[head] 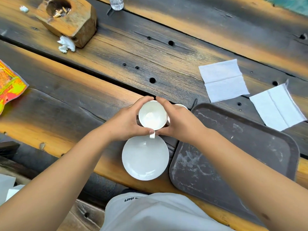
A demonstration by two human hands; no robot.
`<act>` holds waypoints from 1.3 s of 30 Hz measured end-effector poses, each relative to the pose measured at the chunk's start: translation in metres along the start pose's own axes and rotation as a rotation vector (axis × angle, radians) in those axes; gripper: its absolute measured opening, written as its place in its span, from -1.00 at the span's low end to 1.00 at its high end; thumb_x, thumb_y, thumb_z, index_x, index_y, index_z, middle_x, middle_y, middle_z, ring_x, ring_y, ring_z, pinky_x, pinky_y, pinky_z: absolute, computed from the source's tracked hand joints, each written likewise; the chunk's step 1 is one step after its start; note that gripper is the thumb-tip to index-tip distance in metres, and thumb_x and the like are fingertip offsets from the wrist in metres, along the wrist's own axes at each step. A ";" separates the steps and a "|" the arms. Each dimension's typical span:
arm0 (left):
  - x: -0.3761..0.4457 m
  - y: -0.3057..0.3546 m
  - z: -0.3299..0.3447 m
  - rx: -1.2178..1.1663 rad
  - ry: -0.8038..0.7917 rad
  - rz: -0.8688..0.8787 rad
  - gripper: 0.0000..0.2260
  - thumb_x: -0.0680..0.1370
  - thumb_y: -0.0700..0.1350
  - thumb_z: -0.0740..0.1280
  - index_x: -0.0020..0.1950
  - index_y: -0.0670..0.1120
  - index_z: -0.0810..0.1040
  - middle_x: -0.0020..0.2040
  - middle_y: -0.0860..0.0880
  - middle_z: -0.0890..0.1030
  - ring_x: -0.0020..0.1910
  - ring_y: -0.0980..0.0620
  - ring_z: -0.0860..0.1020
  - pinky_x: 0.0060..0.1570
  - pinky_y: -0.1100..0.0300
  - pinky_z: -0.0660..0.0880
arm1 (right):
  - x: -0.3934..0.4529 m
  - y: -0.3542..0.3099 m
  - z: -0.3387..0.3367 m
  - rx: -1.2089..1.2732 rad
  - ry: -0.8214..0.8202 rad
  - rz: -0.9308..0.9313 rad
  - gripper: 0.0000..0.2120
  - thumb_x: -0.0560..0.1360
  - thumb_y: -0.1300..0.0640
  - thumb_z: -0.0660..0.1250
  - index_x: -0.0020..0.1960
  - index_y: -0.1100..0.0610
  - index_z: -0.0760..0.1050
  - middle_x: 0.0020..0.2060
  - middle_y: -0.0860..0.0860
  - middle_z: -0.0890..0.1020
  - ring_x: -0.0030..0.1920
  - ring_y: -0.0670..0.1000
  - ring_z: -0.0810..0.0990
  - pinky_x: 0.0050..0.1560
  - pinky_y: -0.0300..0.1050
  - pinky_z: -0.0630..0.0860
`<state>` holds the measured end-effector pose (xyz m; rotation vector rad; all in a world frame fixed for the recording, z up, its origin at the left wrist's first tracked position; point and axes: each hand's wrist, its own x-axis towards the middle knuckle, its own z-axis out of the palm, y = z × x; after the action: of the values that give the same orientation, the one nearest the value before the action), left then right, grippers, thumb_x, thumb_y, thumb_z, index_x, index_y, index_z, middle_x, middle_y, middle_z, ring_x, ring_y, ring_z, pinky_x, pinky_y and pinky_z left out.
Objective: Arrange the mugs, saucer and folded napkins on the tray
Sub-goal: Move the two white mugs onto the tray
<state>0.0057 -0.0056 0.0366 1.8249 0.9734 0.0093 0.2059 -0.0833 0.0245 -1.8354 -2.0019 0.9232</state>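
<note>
My left hand (pixel 126 122) and my right hand (pixel 178 122) both wrap around a white mug (pixel 152 115), its handle pointing toward me. The mug sits just beyond a white saucer (pixel 145 158) on the wooden table. A second white mug (pixel 180 106) peeks out behind my right hand, mostly hidden. The dark brown tray (pixel 241 147) lies to the right of the saucer with nothing on it. Two white napkins lie beyond the tray: one (pixel 223 80) farther left, one (pixel 276 106) at the right.
A wooden block ashtray (pixel 68 19) stands at the far left with crumpled tissue (pixel 65 44) beside it. A colourful packet (pixel 10 84) lies at the left edge. A clear bottle base (pixel 116 3) shows at the top. Gaps run between the planks.
</note>
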 end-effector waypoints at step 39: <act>-0.001 0.149 0.219 0.234 -0.293 0.162 -0.15 0.33 0.32 0.38 0.46 0.47 -0.10 0.44 0.14 0.41 0.36 0.05 0.41 0.30 0.01 0.41 | -0.288 0.107 -0.006 0.766 0.307 0.441 -0.26 0.35 -0.12 0.51 0.36 -0.44 0.16 0.25 -0.43 0.37 0.23 -0.14 0.50 0.23 0.11 0.53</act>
<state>0.1880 -0.1979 0.0488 2.0452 0.6398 -0.2752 0.3398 -0.3598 0.0252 -1.8039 -0.8756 1.2072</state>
